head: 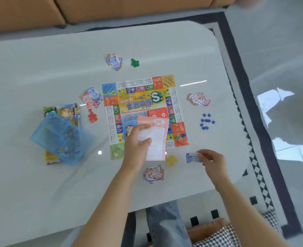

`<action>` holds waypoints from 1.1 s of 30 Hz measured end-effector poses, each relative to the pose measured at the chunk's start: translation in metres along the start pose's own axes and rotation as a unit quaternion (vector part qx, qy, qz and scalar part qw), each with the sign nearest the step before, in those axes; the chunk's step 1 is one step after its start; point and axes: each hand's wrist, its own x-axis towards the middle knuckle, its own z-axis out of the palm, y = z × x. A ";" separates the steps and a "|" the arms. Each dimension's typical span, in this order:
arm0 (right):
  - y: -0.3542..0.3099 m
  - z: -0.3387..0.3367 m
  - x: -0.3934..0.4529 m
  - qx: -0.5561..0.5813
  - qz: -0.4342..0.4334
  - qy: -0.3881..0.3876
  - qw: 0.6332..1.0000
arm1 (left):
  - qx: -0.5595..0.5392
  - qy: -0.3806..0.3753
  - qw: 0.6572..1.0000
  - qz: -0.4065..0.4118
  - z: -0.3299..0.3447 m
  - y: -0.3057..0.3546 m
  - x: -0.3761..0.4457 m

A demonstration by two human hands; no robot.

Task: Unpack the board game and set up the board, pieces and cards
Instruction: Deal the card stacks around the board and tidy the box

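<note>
- The board (140,102) lies unfolded and flat at the middle of the white table (40,68).
- The left hand (138,145) grips a pink-and-white paper sheet (156,138) over the near part of the board, thumb curled across its face. The sheet covers part of the board's near edge.
- The right hand (212,160) pinches a small blue card (193,157) between fingertips and thumb, near and right of the board, just above the table.
- Four card piles are laid out: far (114,61), left (92,97), right (198,99) and near (153,173).
- Piece groups lie beside them: green (134,62), red (92,115), blue (207,121), yellow (171,159).
- Left of the board, a clear blue tray (61,138) rests tilted on the game box (65,113).
- Step in hand, as judged: final distribution of loose paper items; the layout is mostly complete.
- Next move, as judged: set the blue card on a pile and lift the sheet off the board without shifting it.
</note>
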 end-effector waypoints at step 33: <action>-0.105 0.043 -0.016 0.147 -0.088 -0.197 0.965 | -0.056 0.073 0.995 -0.024 -0.010 0.015 -0.010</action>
